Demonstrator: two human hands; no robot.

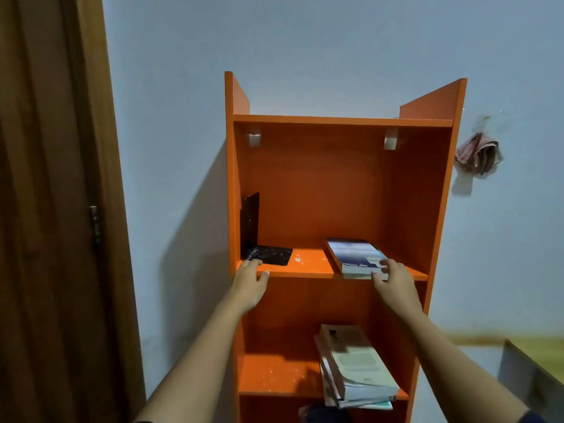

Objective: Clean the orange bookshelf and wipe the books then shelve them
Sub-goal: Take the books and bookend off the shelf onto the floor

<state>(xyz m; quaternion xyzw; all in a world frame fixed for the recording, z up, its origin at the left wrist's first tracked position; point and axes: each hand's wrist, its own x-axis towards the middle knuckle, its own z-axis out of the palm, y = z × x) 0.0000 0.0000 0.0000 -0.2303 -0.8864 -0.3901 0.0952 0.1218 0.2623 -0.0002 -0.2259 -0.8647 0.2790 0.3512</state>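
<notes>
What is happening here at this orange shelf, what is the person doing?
A person works at the orange bookshelf. The right hand holds the near end of a book lying flat on the upper shelf. The left hand rests on that shelf's front edge, by a black bookend. White specks lie on the shelf. A stack of books sits on the shelf below, and a cloth hangs on the wall.

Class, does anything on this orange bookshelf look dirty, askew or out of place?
White specks dust the middle orange shelf and the black L-shaped bookend. The blue-covered book lies flat, overhanging the edge; the lower stack of pale books is skewed.
</notes>
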